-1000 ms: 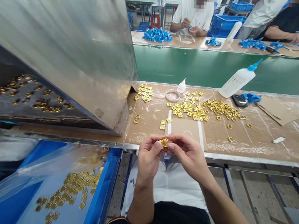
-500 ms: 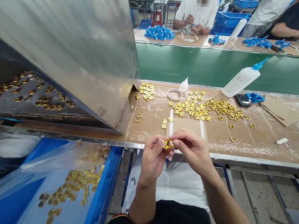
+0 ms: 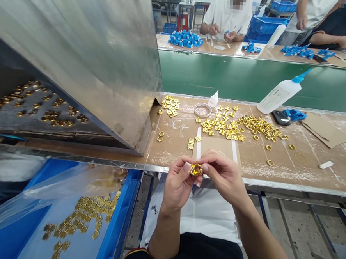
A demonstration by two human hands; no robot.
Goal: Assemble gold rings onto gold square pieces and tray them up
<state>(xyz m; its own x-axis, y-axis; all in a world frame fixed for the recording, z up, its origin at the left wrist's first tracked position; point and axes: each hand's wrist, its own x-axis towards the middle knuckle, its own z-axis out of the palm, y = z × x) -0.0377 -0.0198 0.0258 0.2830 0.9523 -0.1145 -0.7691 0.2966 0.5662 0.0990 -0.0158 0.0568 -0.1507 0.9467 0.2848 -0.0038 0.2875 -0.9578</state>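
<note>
Between my two hands is a small gold ring (image 3: 197, 169) with a flat gold piece at its left side. My left hand (image 3: 179, 181) pinches the left part between thumb and fingers. On the other side, my right hand (image 3: 224, 177) grips the ring's right edge with thumb and forefinger. Both hands are just over the table's front edge, in front of a cardboard sheet (image 3: 216, 145) with white tape strips. Past it lie square gold pieces (image 3: 220, 122) and a heap of loose gold rings (image 3: 259, 126). Two square pieces (image 3: 191, 143) lie nearer my left hand.
A large metal hood (image 3: 106, 63) rises at the left, gold pieces beneath it. Below stands a blue crate (image 3: 114, 227) holding gold pieces. A large glue bottle (image 3: 279, 97), a small white bottle (image 3: 213, 98) and a tape roll (image 3: 202, 110) stand behind. Co-workers sit beyond the green belt (image 3: 237, 76).
My hands have barely moved; the ring is turned slightly so its opening shows rounder. Across the belt, a co-worker's hands have come apart.
</note>
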